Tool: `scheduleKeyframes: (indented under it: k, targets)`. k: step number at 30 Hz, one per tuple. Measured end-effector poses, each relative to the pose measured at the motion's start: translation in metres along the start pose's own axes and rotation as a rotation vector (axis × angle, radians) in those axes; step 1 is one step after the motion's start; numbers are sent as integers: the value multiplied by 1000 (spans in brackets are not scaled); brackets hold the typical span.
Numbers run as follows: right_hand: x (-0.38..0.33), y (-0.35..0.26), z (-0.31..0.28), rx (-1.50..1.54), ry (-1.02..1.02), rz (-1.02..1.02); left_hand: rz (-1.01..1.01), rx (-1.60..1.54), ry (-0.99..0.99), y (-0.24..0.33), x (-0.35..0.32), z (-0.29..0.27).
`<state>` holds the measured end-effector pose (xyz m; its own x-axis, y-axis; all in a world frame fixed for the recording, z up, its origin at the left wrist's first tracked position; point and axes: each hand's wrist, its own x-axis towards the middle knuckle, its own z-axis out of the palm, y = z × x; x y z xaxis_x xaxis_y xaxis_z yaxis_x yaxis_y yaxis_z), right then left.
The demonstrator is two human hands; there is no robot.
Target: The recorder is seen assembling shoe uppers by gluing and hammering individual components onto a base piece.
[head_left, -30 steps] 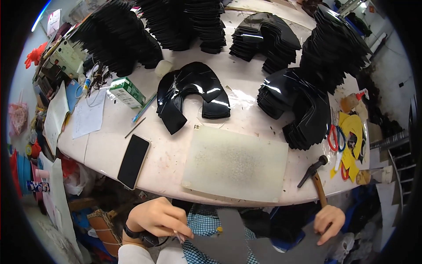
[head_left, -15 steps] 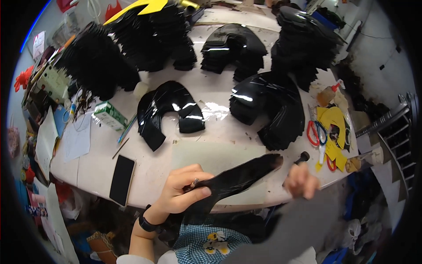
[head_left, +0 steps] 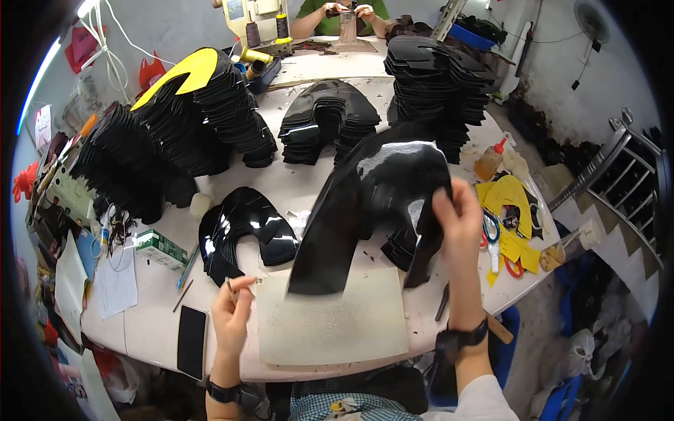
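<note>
My right hand [head_left: 460, 217] grips the right edge of a large glossy black U-shaped piece [head_left: 324, 231], lifted above the table. This piece partly covers a stack of similar black pieces [head_left: 400, 251] behind it. Close to the left edge of a pale rectangular board [head_left: 333, 323], my left hand [head_left: 232, 316] is closed around a thin, pen-like metallic tool [head_left: 230, 289]. Just left of the board's far end sits a smaller stack of shiny black U-shaped pieces [head_left: 246, 228]. The lifted piece overlaps the board's far edge in the view.
Tall black stacks [head_left: 239, 119] line the far side, one topped by a yellow template [head_left: 193, 70]. A phone [head_left: 192, 342] lies front left. Scissors [head_left: 491, 231], yellow scraps [head_left: 509, 200] and a wooden handle [head_left: 500, 328] are at right. Another person's hands [head_left: 365, 12] work across the table.
My right hand has swung the large black piece up and forward over the table. The dark strip that was in my left hand is no longer there; that hand has moved left. The view has tilted up.
</note>
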<state>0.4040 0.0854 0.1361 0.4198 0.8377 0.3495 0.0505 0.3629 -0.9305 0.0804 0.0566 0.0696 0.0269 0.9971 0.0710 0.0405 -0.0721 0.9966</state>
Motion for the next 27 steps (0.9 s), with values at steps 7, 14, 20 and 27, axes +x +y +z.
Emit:
scheduleKeyframes:
  k: [7, 14, 20, 27]
  targets:
    - [42, 72, -34, -1354, 135, -153, 244, 587, 294, -66, 77, -53]
    - [-10, -17, 9, -534, -148, -554, -17, 1184, 427, -81, 119, -59]
    - [-70, -94, 28, 393, -844, -609, -70, 1208, 419, -90, 139, -74]
    - [-84, -107, 43, 793, -871, -362, 40, 926, 480, -83, 130, -86]
